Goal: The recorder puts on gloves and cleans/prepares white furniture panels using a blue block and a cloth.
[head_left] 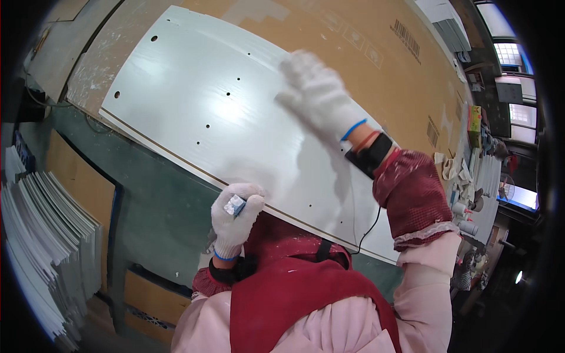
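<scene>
A long white panel [176,94] with several small dark holes lies before me. At its near edge my left hand [236,215], in a white knit glove, is closed around a small blue and white block [235,205]. The block's kind is unclear, as the fingers cover most of it. Over the panel's far side hovers or rests my right hand [318,94], gloved in white with a blue cuff edge. Motion smears its fingers, so their pose and any contact with the surface cannot be made out. A shadow falls on the panel below it.
Brown cardboard [365,65] lies under and beyond the panel. Stacked thin white boards [56,241] stand at the lower left, beside a brown board [82,188]. Cluttered shelving and windows [518,112] line the right. A thin black cable [374,226] hangs near my right forearm.
</scene>
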Demonstrator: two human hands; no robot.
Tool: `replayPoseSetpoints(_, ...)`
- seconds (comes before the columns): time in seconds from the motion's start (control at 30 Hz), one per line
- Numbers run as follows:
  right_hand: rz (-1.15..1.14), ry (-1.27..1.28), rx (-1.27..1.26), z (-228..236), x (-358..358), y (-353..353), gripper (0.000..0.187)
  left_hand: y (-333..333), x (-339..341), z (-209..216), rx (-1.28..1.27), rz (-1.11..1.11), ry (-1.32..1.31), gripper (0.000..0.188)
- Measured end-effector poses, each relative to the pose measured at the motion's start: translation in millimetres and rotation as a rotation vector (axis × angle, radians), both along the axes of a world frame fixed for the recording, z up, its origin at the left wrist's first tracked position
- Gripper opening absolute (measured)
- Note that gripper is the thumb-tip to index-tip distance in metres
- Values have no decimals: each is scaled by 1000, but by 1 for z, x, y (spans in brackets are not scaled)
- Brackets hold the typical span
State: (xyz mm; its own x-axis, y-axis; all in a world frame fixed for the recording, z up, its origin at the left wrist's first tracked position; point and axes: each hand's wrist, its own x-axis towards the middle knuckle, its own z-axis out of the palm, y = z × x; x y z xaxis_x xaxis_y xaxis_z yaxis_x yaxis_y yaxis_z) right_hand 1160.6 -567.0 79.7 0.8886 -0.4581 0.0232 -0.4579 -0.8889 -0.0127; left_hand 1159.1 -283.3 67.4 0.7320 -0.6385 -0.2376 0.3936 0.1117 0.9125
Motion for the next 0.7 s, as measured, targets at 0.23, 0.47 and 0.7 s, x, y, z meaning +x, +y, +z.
replayPoseSetpoints(0.23,-154,353,-127,22,1,-28,62,1,0,5,94,6,18,11)
replayPoseSetpoints(0.47,316,203,252,72,-142,36,69,-4,-1,0,58,29,-51,9)
replayPoseSetpoints(0.7,21,230,257,56,-295,148,69,-12,-6,19,108,152,66,5)
